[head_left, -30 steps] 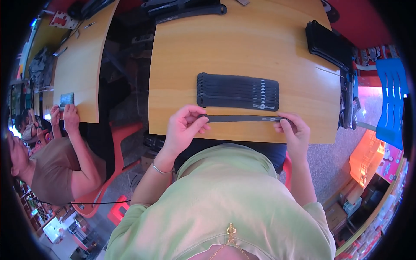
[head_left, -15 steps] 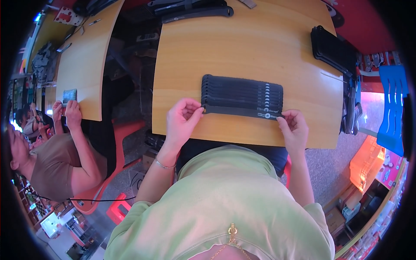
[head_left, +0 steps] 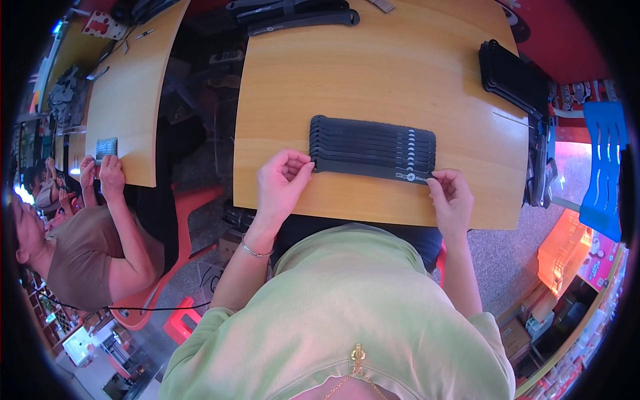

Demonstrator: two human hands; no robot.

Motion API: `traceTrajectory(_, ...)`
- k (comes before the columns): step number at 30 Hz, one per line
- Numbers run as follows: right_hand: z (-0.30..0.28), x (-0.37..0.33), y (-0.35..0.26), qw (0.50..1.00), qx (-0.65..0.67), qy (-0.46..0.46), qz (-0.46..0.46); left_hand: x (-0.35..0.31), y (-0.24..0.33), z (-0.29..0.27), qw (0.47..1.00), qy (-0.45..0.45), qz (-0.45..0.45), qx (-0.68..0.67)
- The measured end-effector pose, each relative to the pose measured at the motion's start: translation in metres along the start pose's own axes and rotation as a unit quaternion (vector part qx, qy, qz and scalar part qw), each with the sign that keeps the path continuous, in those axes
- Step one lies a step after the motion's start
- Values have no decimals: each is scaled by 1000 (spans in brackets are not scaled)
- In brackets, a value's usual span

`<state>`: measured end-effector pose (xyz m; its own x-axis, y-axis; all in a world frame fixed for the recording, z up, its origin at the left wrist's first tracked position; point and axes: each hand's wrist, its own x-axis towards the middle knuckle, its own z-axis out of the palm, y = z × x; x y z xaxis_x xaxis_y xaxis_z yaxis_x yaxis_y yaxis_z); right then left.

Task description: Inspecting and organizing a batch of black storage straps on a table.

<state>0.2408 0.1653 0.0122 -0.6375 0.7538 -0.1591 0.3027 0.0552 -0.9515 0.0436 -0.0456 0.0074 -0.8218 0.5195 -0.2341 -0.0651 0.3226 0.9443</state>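
Several black fabric straps (head_left: 363,137) lie overlapped in a fanned row on the wooden table (head_left: 373,80), their rounded ends to the left and pale printed marks toward the right. The strap closest to me (head_left: 360,168) runs along the row's near edge and overlaps the one behind it. My left hand (head_left: 283,183) pinches its left end between thumb and forefinger. At the opposite end, my right hand (head_left: 453,197) pinches the right tip the same way. The fingertips partly cover both ends.
A bundle of long black straps (head_left: 303,25) lies at the table's far left. A black strap stack (head_left: 510,73) sits at the far right, beside a thin rod (head_left: 512,119). On the left, a co-worker (head_left: 107,250) handles small strips at another table (head_left: 127,107). An orange crate (head_left: 565,252) stands right.
The nearest strap has shifted slightly away from me, up against the row, and now covers the print on the strap behind it. Both hands keep their pinch and have barely moved.
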Motion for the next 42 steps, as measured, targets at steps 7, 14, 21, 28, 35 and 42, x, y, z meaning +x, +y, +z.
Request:
traceTrajectory(7,0,1,2,1000,-9,5,6,1,-1,1,1000,12,-7,-3)
traceTrajectory(14,0,1,3,1000,-19,12,2,1,-3,3,1000,3,6,6)
traceTrajectory(21,1,3,3,1000,-25,14,9,2,-6,3,1000,9,-11,3)
traceTrajectory(28,1,3,4,999,-26,19,-1,2,-1,5,999,20,-25,-9)
traceTrajectory(35,3,3,7,998,-52,33,-23,2,-4,5,1000,25,-14,1)
traceTrajectory(42,5,3,7,997,-56,42,-31,1,-3,6,999,26,-19,1)
